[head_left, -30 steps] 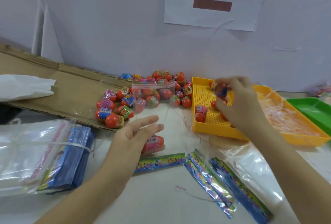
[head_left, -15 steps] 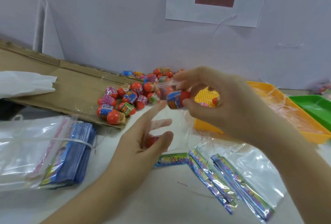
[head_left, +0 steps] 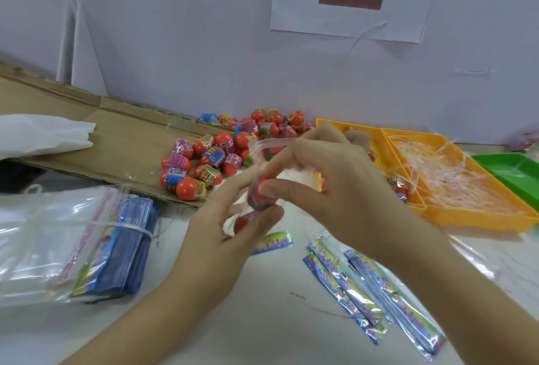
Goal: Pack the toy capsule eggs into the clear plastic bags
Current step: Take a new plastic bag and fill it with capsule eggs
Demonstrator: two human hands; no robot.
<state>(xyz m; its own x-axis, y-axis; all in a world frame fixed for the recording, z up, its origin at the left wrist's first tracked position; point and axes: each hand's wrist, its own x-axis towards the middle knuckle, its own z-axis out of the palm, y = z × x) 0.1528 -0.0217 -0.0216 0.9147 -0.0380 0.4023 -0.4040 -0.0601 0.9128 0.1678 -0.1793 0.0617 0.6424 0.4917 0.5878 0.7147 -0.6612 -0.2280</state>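
Step in hand, as we judge it: feeding one egg into a bag held off the surface. At frame centre the right hand (head_left: 335, 186) pinches an orange-red plastic capsule egg with a printed band (head_left: 258, 194) between thumb and fingers (head_left: 303, 150). The left hand (head_left: 230, 230) curls thumb and fingers round the small clear plastic zip bag with a pink seal strip (head_left: 269, 144). A second red egg (head_left: 241, 224) shows within that grip, apparently already bagged, though blur leaves us unsure. To do it well, we would hold the mouth spread, push the egg in end first, and let go only once it is past the seal strip, since thin film folds and snags. Edges: the rim of the yellow perforated plastic tray (head_left: 335, 124) sits just above the right hand. The loose heap of capsule eggs (head_left: 204, 166) on the brown cardboard sheet (head_left: 116, 142) lies just upper left of the left hand and is easily scattered. Shiny blue foil sachets (head_left: 379, 291) lie under the right forearm. Open room: the white surface (head_left: 262, 329) at bottom centre, between the forearms.
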